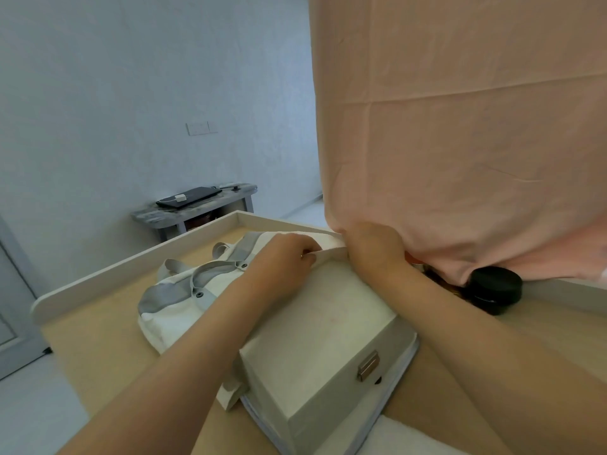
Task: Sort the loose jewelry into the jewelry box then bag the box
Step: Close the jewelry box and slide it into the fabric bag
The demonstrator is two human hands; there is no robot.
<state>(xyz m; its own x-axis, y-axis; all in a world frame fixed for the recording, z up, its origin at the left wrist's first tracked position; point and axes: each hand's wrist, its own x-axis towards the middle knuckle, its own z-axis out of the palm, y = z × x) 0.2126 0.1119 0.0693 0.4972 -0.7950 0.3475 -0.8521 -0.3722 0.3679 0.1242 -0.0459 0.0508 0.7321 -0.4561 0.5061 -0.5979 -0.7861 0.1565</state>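
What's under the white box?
The bag lies under the box; its cloth pokes out along the edges. Anything else beneath is hidden by the box.

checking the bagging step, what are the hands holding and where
Both the left hand and right hand grip the tote bag by its open rim, at the far end of the jewelry box.

**Surfaces and Finishes**

Matt cream jewelry box (328,339), faintly grained like faux leather; brushed metal clasp (368,365), dull sheen; tote bag (177,310) of woven cloth, soft and rumpled; smooth wood-look tabletop (92,339); creased pink cloth drape (460,126); matt black round case (496,289).
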